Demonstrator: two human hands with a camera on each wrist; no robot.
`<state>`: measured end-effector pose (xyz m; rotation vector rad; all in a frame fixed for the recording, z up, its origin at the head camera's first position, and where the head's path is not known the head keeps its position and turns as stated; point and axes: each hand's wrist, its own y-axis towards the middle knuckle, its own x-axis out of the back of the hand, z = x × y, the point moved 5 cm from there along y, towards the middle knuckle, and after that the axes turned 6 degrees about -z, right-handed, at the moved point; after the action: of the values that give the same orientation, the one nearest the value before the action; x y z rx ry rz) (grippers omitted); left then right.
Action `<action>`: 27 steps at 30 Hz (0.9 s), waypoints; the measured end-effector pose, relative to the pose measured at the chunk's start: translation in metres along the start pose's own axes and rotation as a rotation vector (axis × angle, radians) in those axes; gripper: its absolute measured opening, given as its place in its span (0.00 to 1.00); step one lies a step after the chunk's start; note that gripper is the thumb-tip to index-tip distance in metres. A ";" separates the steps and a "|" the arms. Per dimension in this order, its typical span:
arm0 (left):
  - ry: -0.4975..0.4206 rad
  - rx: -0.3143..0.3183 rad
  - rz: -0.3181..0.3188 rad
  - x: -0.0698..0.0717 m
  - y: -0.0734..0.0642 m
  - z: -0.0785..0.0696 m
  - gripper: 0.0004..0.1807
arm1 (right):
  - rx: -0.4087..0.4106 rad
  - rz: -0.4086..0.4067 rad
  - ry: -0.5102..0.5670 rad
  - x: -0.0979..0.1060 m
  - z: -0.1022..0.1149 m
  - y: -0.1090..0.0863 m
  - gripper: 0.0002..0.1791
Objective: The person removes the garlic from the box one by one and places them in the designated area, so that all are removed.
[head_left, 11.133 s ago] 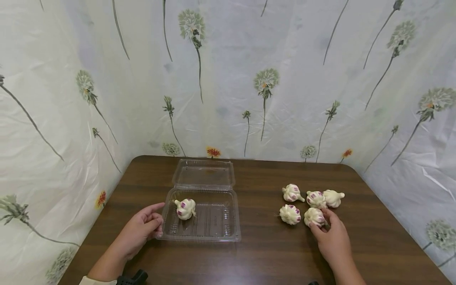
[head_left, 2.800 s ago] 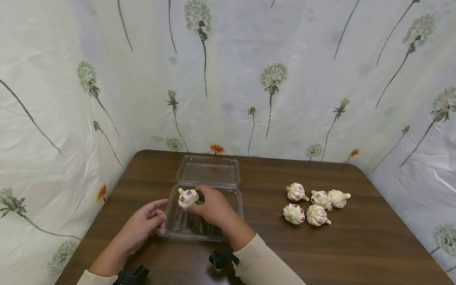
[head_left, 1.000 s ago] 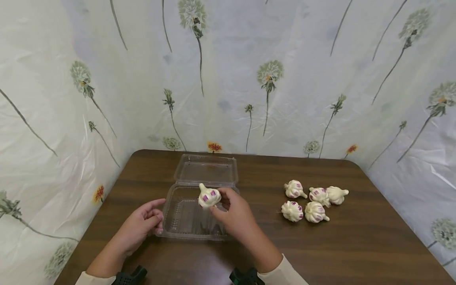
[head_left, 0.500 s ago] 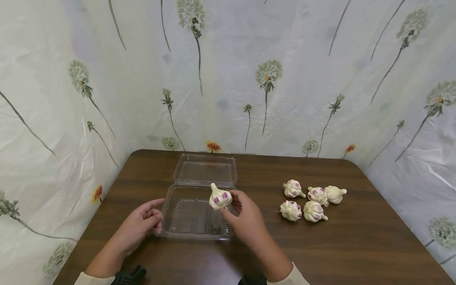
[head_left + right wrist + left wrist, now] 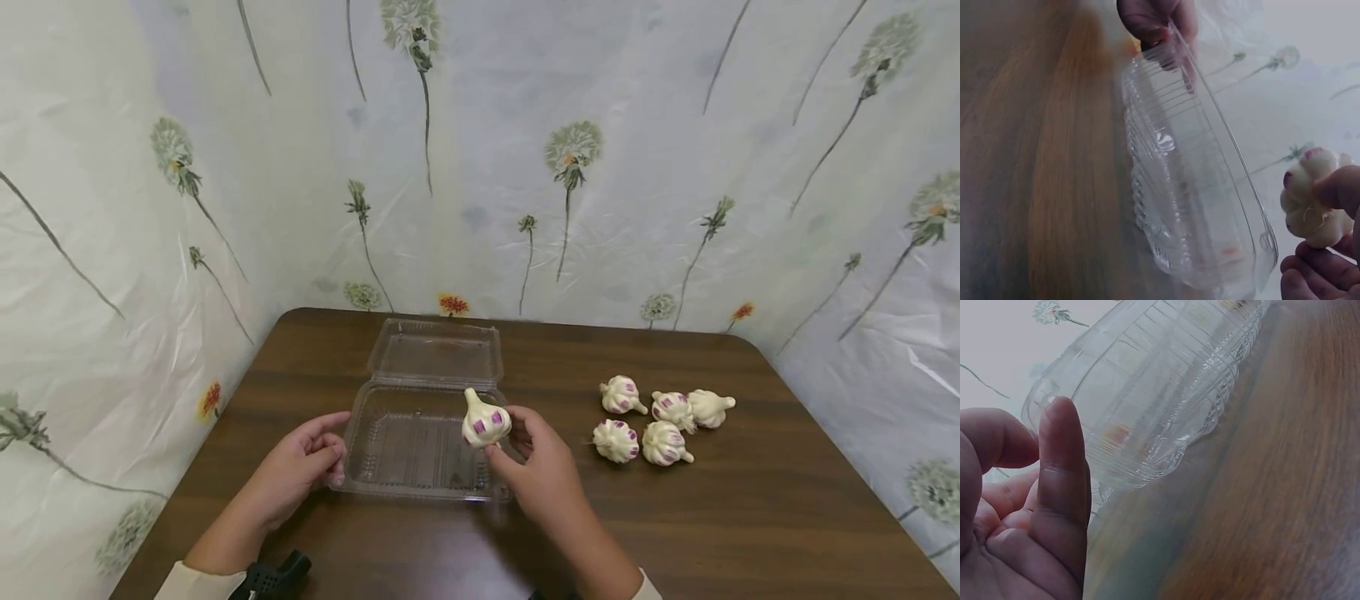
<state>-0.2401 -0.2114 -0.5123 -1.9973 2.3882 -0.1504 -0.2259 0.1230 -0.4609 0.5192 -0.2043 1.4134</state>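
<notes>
My right hand pinches a garlic bulb between thumb and fingers, its stalk pointing up, above the right rim of the clear plastic clamshell container. The right wrist view shows the held bulb's root side and purple patches. The container's lid lies folded back; no bulb shows in the base. At the left edge my left hand rests its fingertips against the rim. In the left wrist view, one straight finger stands by the container's corner.
Several garlic bulbs lie in a loose group at the right on the brown wooden table. A flower-printed sheet hangs round the table's back and sides. A black wrist device sits at the left sleeve.
The bulb that lay at the container's left is now lifted in my right hand and has moved rightward. My left hand stays at the left rim. The table's bulbs lie much as before.
</notes>
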 end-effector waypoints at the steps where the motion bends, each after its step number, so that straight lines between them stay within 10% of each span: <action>1: 0.001 -0.002 -0.001 0.000 0.001 -0.001 0.30 | -0.002 -0.006 0.001 0.002 0.000 0.000 0.28; 27: -0.014 0.001 0.012 0.001 0.000 -0.002 0.32 | 0.026 -0.118 -0.013 0.046 -0.022 -0.013 0.28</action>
<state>-0.2408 -0.2120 -0.5104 -1.9772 2.3904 -0.1372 -0.2090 0.1724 -0.4630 0.5530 -0.1631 1.2999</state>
